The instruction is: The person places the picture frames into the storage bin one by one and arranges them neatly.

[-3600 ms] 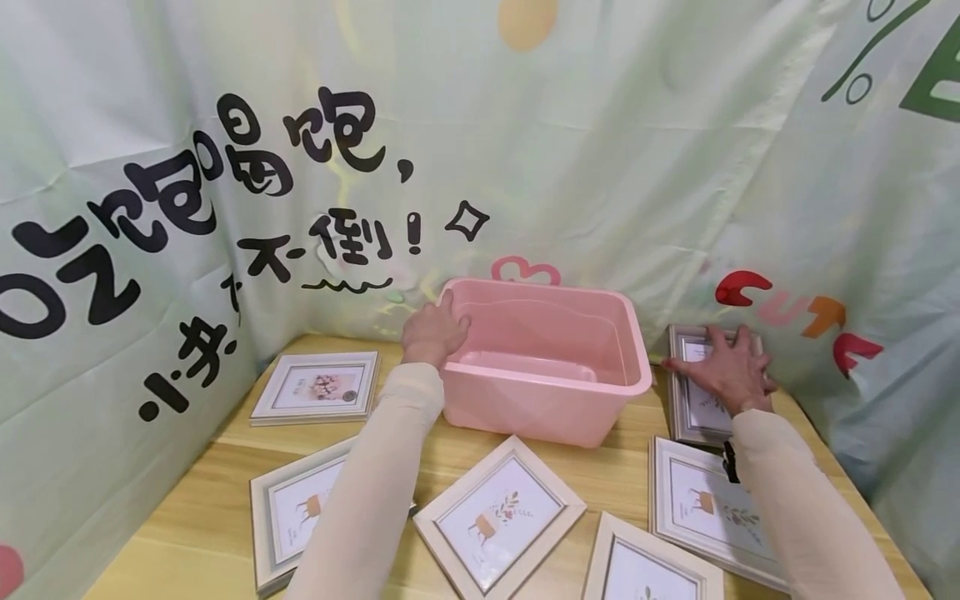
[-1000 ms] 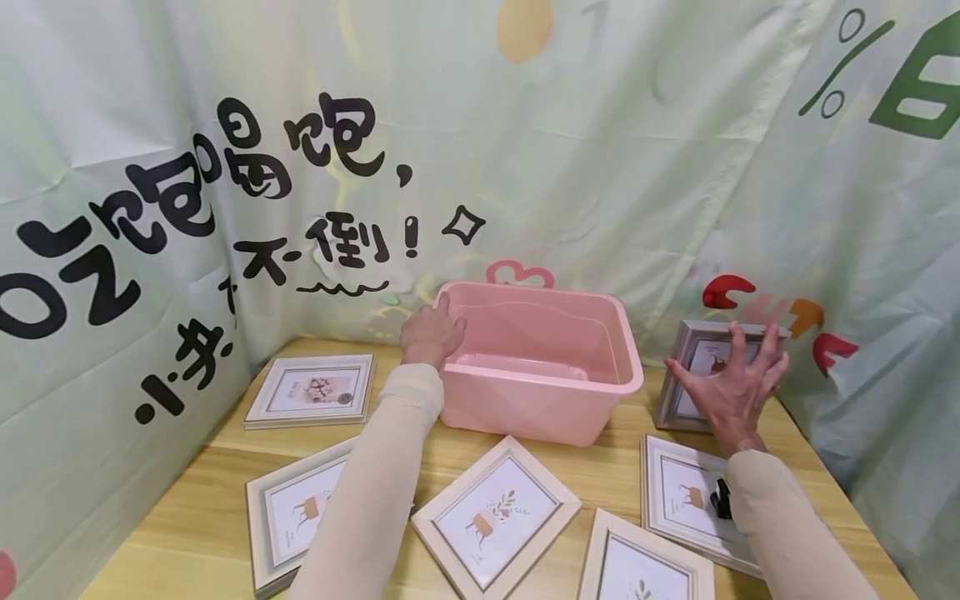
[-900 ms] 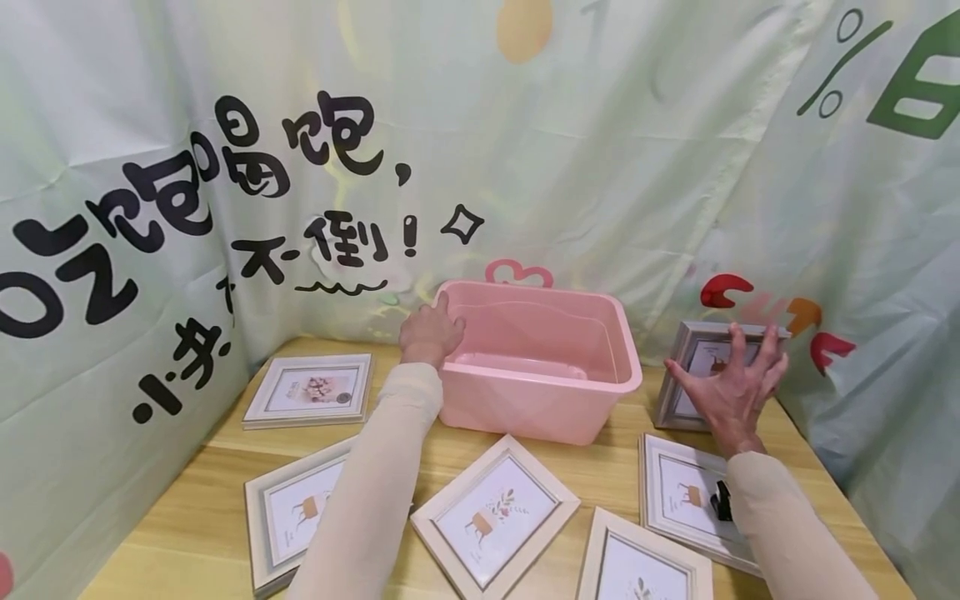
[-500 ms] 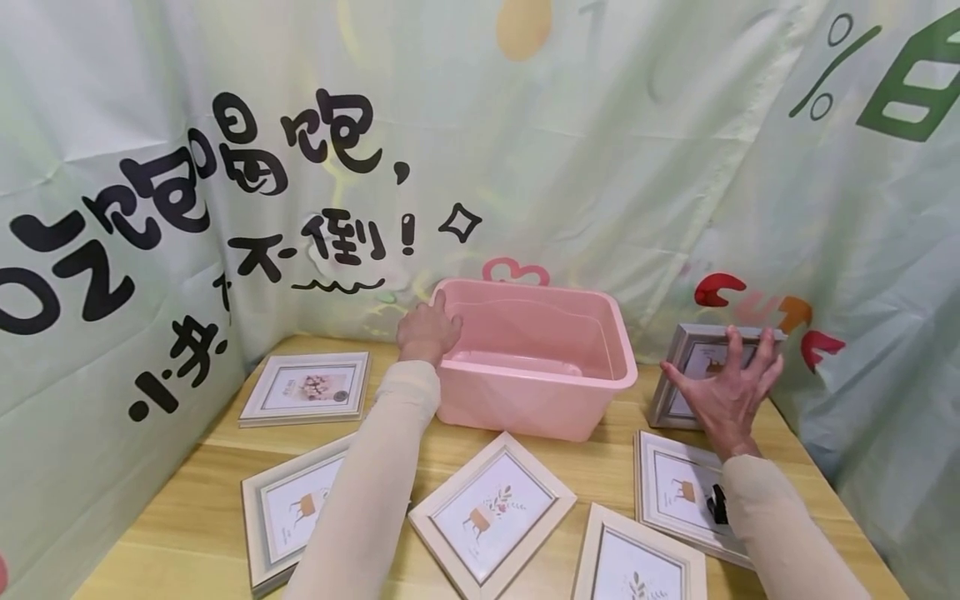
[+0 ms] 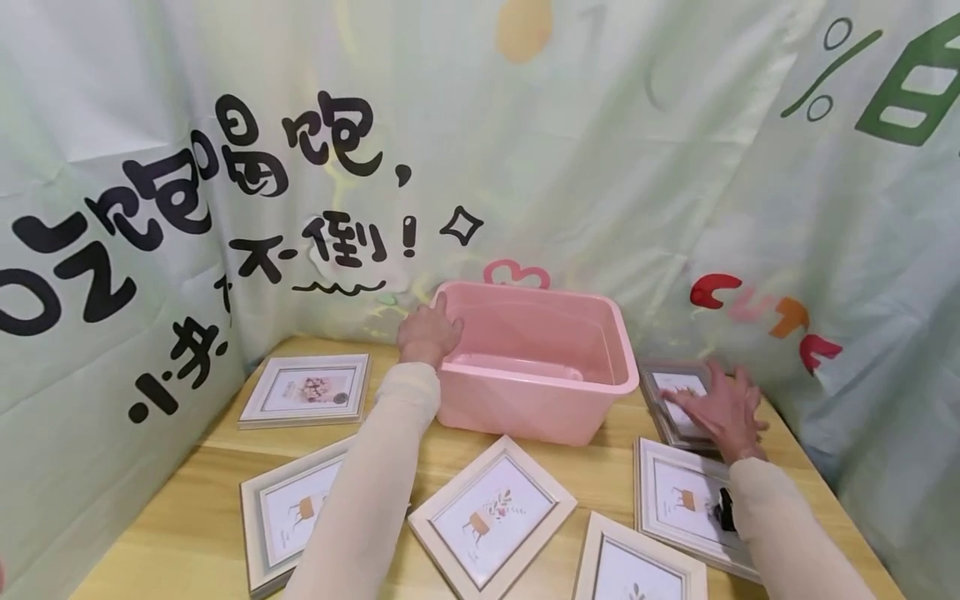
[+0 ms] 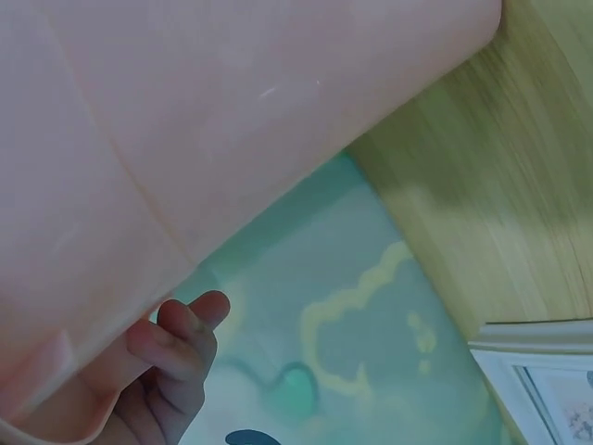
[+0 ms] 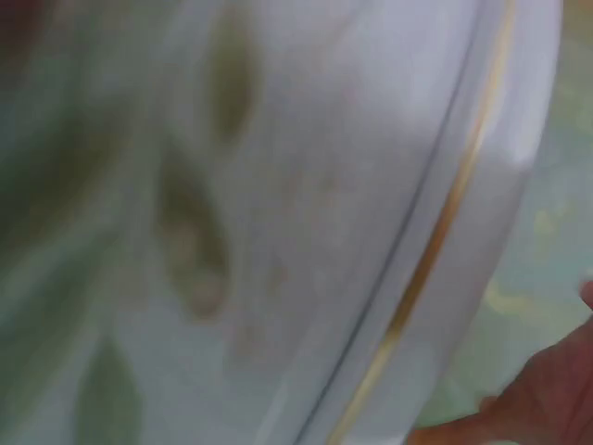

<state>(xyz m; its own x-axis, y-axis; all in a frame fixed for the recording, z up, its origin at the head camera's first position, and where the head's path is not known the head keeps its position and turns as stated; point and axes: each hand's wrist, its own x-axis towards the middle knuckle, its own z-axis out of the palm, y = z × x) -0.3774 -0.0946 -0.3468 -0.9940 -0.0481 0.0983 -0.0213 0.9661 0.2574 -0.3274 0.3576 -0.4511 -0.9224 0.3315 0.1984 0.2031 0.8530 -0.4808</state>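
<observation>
So the back frame [image 5: 678, 385] is at the right of the head view, on the table [image 5: 187, 533] near the pink bin [image 5: 536, 412]. The right hand [image 5: 723, 408] is over it, fingers spread wide but blurry — can't tell if it's actually gripping. The left hand [image 5: 430, 333] has its fingers hooked round the bin's left rim. Below the back frame there's a deer frame [image 5: 678, 492], with a tilted frame [image 5: 491, 517] at bottom centre — and a flower frame [image 5: 307, 390] sits left of the bin. Curtain [image 5: 585, 167] with black lettering behind everything.
</observation>
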